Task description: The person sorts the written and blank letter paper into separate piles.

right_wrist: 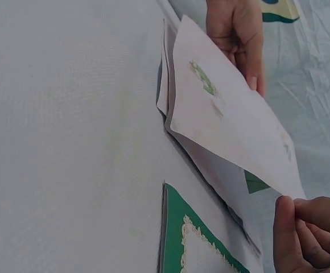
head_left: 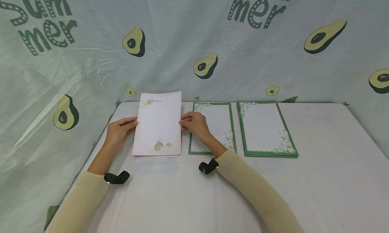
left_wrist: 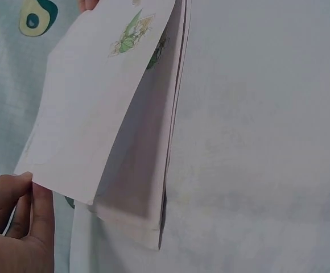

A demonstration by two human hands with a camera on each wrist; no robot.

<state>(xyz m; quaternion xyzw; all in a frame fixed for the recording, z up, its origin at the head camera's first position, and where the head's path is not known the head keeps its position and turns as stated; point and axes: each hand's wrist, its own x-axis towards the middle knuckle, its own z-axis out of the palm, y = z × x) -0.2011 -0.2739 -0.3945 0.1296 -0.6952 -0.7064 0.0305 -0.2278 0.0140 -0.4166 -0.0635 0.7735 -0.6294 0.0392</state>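
Observation:
A pale pink sheet of paper (head_left: 158, 121) with small green leaf prints is held by both hands over the left side of the table. My left hand (head_left: 117, 131) pinches its left edge between thumb and fingers. At the opposite edge, my right hand (head_left: 197, 125) pinches the paper too. Below the raised sheet lies a stack of similar pink sheets (left_wrist: 133, 205), seen in the left wrist view. The right wrist view shows the held sheet (right_wrist: 227, 108) bowed, with a gap between it and the stack.
Green-bordered floral sheets (head_left: 212, 111) lie just right of the pink stack, partly behind the right forearm. Farther right is another pile of green-bordered sheets (head_left: 264, 125). All rest on a white-covered table (head_left: 170, 199). A hanging cloth (head_left: 170, 33) with avocado prints stands behind.

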